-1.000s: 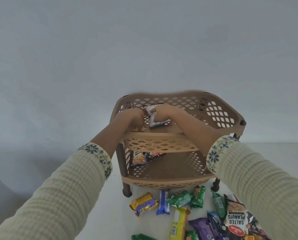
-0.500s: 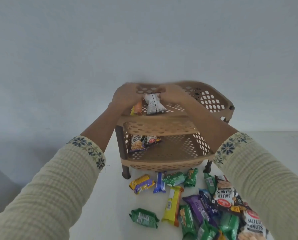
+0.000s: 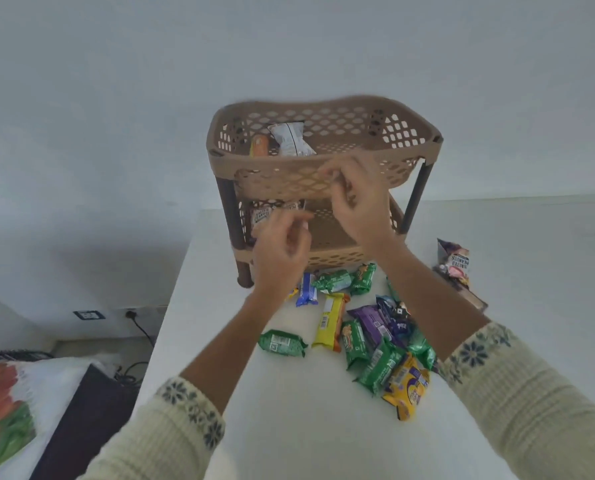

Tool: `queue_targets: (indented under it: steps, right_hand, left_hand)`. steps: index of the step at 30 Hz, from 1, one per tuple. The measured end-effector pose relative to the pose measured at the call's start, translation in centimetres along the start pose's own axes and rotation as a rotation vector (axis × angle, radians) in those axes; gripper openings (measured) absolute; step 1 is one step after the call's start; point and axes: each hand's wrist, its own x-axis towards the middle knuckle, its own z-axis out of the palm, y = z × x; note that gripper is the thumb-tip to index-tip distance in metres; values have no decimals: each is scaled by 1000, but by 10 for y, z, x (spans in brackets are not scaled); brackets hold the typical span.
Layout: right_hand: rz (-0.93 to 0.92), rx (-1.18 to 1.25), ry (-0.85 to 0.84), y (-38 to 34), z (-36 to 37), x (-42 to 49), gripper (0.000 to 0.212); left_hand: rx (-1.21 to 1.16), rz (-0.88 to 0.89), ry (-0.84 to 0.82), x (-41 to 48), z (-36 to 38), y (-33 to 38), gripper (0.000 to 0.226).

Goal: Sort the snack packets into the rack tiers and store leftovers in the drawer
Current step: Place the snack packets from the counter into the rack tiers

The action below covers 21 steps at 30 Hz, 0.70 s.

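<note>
A tan two-tier plastic rack [image 3: 424, 133] stands on a white table [image 3: 306, 420] against the wall. Its top tier holds a white packet [image 3: 291, 140] and an orange packet [image 3: 258, 146]. A peanut packet [image 3: 262, 213] lies in the lower tier. My left hand [image 3: 282, 251] hovers in front of the lower tier, fingers loosely apart, holding nothing. My right hand [image 3: 360, 202] is raised before the top tier's front wall, fingers spread and empty. Several packets lie below: a blue one [image 3: 306, 289], a yellow one [image 3: 330, 320], green ones [image 3: 282, 342], a purple one [image 3: 370, 322].
A salted peanuts packet [image 3: 457, 263] lies at the rack's right. The table's left edge drops to a bed with a floral sheet [image 3: 2, 403] and a dark pillow [image 3: 85, 417]. A wall socket with a black cable [image 3: 131, 315] sits low on the wall.
Both hands have let go of the white and orange packets in the top tier and drawn back toward me. The view has tilted down, showing more table.
</note>
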Motion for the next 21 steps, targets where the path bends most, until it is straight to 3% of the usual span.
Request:
queue_targets:
  steps: [6, 9, 11, 14, 17, 21]
  right_hand:
    - [213, -7, -250, 6, -1, -92, 23]
    - [461, -44, -468, 21, 7, -129, 27]
    - [628, -134, -700, 33, 14, -145, 38]
    - [742, -256, -1002, 46, 25, -160, 54]
    - [776, -327, -1079, 48, 36, -164, 53]
    - [856, -383, -1016, 45, 39, -166, 45]
  left_hand:
    - [300, -481, -340, -87, 18, -43, 23]
    - [369, -530, -541, -98, 22, -53, 34]
    - [416, -545, -641, -100, 28, -56, 44]
    - [463, -493, -715, -99, 39, -58, 54]
    - [518, -466, -805, -93, 51, -60, 64]
    - [614, -497, -946, -86, 65, -65, 77]
